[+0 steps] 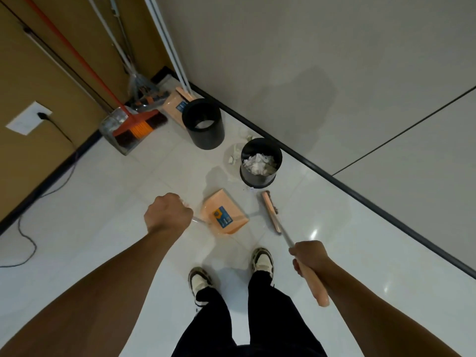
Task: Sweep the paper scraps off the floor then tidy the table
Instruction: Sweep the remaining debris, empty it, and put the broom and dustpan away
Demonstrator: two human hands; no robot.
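The left hand (167, 215) is clenched in a fist around the thin metal handle of the peach dustpan (224, 216), whose tray sits on the white floor (103, 202) just ahead of that grip, mouth turned toward the broom side. The right hand (309, 258) is wrapped tight on the peach grip of the broom (270, 212), with the metal shaft running forward from the fist to the brush head, which lies just beside the dustpan's open edge. A few paper scraps (233, 158) lie well ahead of both grips, scattered close to the near black bin (260, 163), which already holds crumpled paper; a second black bin (203, 123) stands farther on. The scraps look light and flimsy, so they will likely skitter or lift under a quick stroke; short, soft pulls toward the pan should suit them. The dustpan seems thin plastic, light, apt to slide on the glossy tile, so holding its handle firmly and pressing the lip down would help. The broom is best held where the right hand has it, on the padded end.
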